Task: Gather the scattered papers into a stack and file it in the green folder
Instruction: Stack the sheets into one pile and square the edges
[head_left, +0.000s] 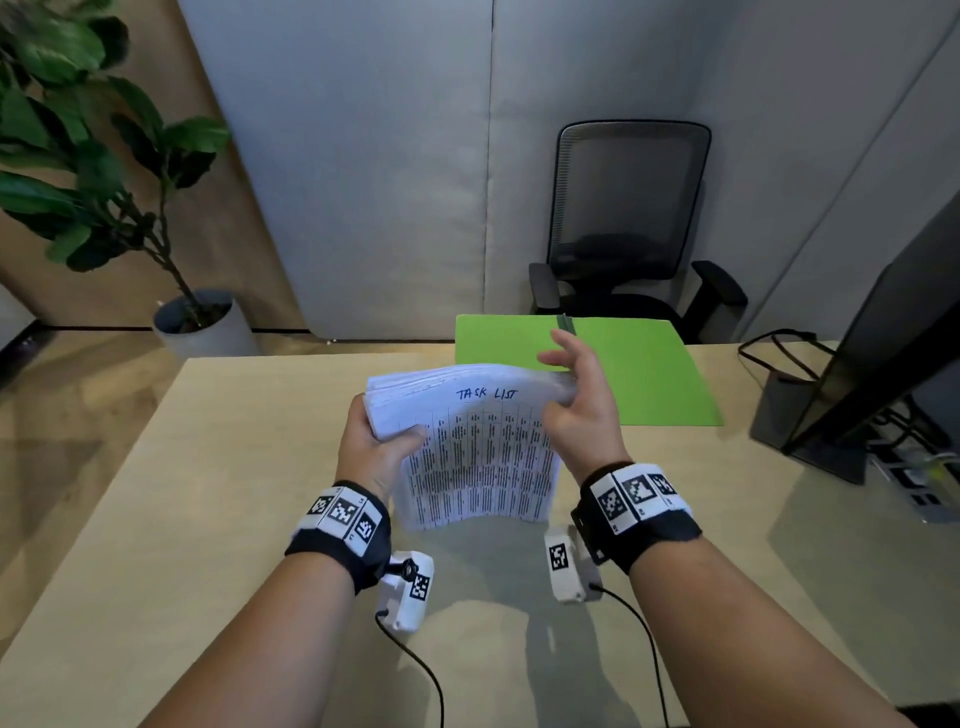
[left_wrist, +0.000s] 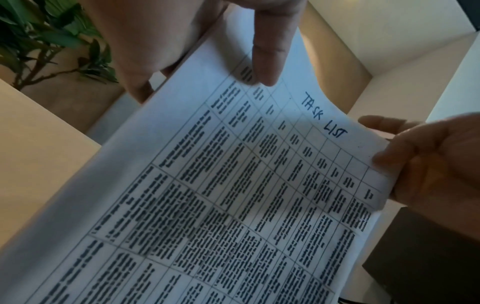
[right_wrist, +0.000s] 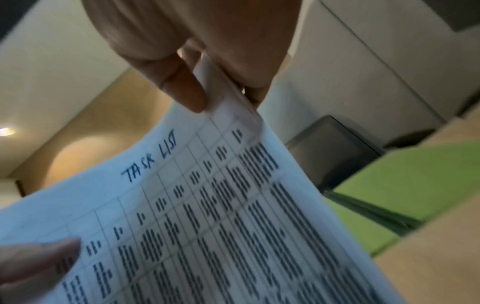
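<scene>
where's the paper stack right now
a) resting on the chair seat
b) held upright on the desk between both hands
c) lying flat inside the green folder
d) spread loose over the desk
b: the paper stack stands on its lower edge on the desk, the left hand and right hand gripping its sides, with the green folder lying behind it.

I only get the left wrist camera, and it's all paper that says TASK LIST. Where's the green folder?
Observer: The green folder lies flat on the table, just beyond the paper stack.
Operator: Which hand is closer to it?
Observer: The right hand. In the head view it overlaps the folder's left part.
Operator: What's behind the folder?
Observer: A black office chair, past the table's far edge.
</scene>
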